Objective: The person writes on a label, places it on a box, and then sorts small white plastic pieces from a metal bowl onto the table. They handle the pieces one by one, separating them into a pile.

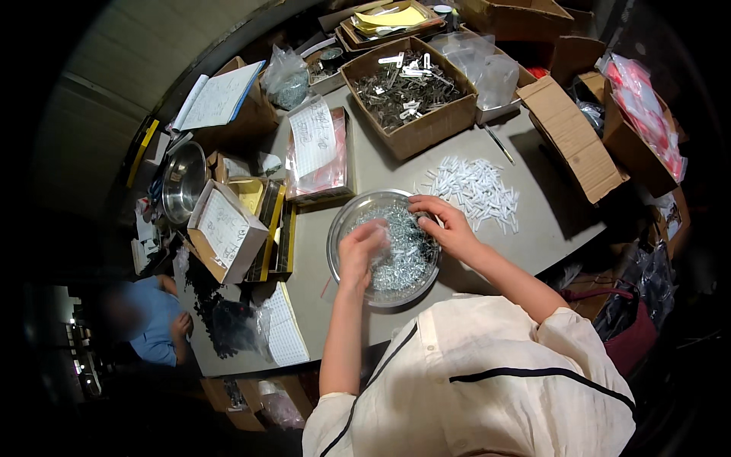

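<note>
A round metal bowl [333, 263] stands before me on the table, holding a heap of small silvery screws [403, 266] and some dark pieces near its far right side. Over the left part of the bowl, my left hand [362, 250] has its fingers curled together; motion smears them, and something pale and see-through seems to be at the fingertips. Across the right rim reaches my right hand [449, 227], its fingers and thumb apart, with dark pieces near them. A loose pile of white plastic wall plugs [476, 190] lies beyond the right hand.
Behind the bowl sits a cardboard box of dark metal parts [411, 95]. Left are a box with a paper sheet [316, 148], a white carton [225, 232] and an empty metal bowl [184, 183]. Open cartons [575, 137] stand right. A person in blue [152, 320] is at far left.
</note>
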`<move>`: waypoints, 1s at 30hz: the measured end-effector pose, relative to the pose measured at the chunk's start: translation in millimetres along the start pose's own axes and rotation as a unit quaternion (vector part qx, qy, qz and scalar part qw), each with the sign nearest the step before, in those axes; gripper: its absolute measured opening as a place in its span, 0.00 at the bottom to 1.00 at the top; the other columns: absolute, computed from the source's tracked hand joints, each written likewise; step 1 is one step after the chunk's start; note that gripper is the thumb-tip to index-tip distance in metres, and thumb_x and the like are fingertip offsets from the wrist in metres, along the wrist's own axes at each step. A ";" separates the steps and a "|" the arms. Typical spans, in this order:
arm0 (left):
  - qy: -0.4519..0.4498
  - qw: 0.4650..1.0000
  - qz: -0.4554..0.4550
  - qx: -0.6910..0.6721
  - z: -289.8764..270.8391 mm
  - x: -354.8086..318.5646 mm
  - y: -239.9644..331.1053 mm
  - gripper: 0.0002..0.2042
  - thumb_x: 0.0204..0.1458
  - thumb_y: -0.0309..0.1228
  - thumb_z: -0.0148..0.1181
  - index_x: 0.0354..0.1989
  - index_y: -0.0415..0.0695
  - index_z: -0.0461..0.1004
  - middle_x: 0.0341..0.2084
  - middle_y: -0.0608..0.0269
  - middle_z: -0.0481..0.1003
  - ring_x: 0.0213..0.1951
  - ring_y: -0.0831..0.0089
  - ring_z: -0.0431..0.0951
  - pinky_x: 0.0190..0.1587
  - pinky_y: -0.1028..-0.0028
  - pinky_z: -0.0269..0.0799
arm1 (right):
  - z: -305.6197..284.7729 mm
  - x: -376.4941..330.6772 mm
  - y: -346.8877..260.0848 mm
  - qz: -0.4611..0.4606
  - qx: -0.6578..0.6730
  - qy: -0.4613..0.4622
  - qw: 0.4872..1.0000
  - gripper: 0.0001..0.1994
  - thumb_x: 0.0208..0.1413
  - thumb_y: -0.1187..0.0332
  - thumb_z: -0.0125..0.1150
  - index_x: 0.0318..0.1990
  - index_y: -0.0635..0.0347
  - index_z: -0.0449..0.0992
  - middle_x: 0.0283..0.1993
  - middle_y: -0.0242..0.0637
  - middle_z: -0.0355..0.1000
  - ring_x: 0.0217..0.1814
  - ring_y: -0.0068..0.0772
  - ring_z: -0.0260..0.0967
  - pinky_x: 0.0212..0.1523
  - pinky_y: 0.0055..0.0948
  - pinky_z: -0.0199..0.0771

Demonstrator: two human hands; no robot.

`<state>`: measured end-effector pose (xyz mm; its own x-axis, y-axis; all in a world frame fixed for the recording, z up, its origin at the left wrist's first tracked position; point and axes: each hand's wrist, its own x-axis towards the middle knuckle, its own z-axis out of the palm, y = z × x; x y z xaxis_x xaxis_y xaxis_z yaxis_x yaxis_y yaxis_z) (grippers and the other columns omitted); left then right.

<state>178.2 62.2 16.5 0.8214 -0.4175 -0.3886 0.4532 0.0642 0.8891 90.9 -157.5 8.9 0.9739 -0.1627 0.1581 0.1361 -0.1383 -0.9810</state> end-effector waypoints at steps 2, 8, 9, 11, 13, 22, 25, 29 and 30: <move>0.014 1.000 0.014 0.003 3.1 -6.7 -0.2 0.12 0.60 0.22 0.62 0.51 0.33 0.80 0.43 0.61 0.80 0.39 0.75 0.79 0.45 0.74 0.77 | -4.4 3.0 -1.6 -0.032 -0.020 0.034 0.999 0.15 0.61 0.74 0.57 0.55 0.63 0.79 0.61 0.41 0.75 0.66 0.37 0.70 0.67 0.34 0.66; 0.013 1.000 -0.017 0.003 -1.9 -2.6 -17.9 0.11 0.60 0.21 0.61 0.50 0.34 0.81 0.39 0.61 0.79 0.37 0.74 0.79 0.43 0.75 0.76 | -49.0 -4.2 33.9 0.070 0.153 0.066 0.984 0.22 0.57 0.82 0.49 0.60 0.65 0.74 0.57 0.39 0.78 0.58 0.29 0.76 0.59 0.30 0.73; 0.010 1.000 -0.021 -0.006 -4.2 1.2 -23.9 0.13 0.56 0.19 0.63 0.49 0.36 0.81 0.42 0.60 0.81 0.38 0.74 0.81 0.43 0.75 0.78 | -53.3 -8.3 38.9 0.108 0.166 0.095 0.976 0.25 0.56 0.82 0.47 0.63 0.63 0.72 0.54 0.40 0.78 0.50 0.28 0.79 0.54 0.30 0.77; 0.017 1.000 -0.012 0.002 -0.6 0.1 -22.7 0.12 0.56 0.20 0.63 0.49 0.36 0.82 0.41 0.61 0.81 0.37 0.75 0.80 0.43 0.75 0.78 | -60.2 -12.9 39.1 0.133 -0.028 0.113 0.984 0.25 0.56 0.81 0.47 0.63 0.61 0.72 0.52 0.41 0.78 0.44 0.29 0.81 0.50 0.31 0.79; 0.021 1.000 0.010 0.020 2.2 0.1 -23.8 0.12 0.56 0.20 0.63 0.49 0.36 0.82 0.39 0.62 0.81 0.36 0.75 0.80 0.43 0.75 0.77 | -59.9 -15.7 35.1 0.151 -0.091 0.121 0.977 0.24 0.57 0.81 0.48 0.62 0.60 0.73 0.47 0.40 0.78 0.37 0.29 0.80 0.44 0.31 0.81; 0.026 0.954 0.181 0.239 25.3 -5.0 -20.1 0.13 0.55 0.18 0.64 0.49 0.35 0.82 0.38 0.61 0.81 0.36 0.75 0.81 0.42 0.75 0.79 | -1.6 -4.8 92.0 0.193 0.172 0.025 0.966 0.18 0.59 0.76 0.58 0.57 0.60 0.78 0.34 0.34 0.78 0.28 0.24 0.73 0.32 0.26 0.78; 0.000 0.944 0.209 0.256 -21.9 11.9 -39.3 0.13 0.55 0.15 0.61 0.48 0.35 0.81 0.38 0.60 0.80 0.36 0.74 0.80 0.40 0.74 0.81 | 15.0 10.1 42.2 0.154 0.101 0.026 0.983 0.12 0.57 0.73 0.58 0.48 0.63 0.82 0.31 0.35 0.79 0.31 0.25 0.78 0.35 0.29 0.80; -0.006 0.935 0.235 0.266 3.1 -4.0 -21.4 0.11 0.56 0.15 0.59 0.46 0.35 0.82 0.37 0.60 0.78 0.35 0.75 0.79 0.38 0.75 0.81 | 13.4 10.3 70.4 0.022 0.060 0.027 0.998 0.10 0.58 0.75 0.56 0.44 0.66 0.80 0.28 0.33 0.77 0.28 0.22 0.75 0.32 0.25 0.77; -0.009 0.929 0.245 0.278 1.2 1.0 -23.9 0.11 0.56 0.15 0.59 0.46 0.35 0.82 0.37 0.60 0.78 0.34 0.75 0.79 0.38 0.75 0.81 | 11.2 7.3 69.9 0.042 0.091 0.026 0.995 0.10 0.58 0.75 0.56 0.43 0.66 0.80 0.28 0.33 0.77 0.28 0.21 0.75 0.32 0.25 0.77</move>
<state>167.8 59.1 -4.9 0.8735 -0.4773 0.0960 -0.2267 -0.2243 0.9478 109.5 -157.5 -59.7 0.9732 -0.2173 0.0754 0.0896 0.0561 -0.9944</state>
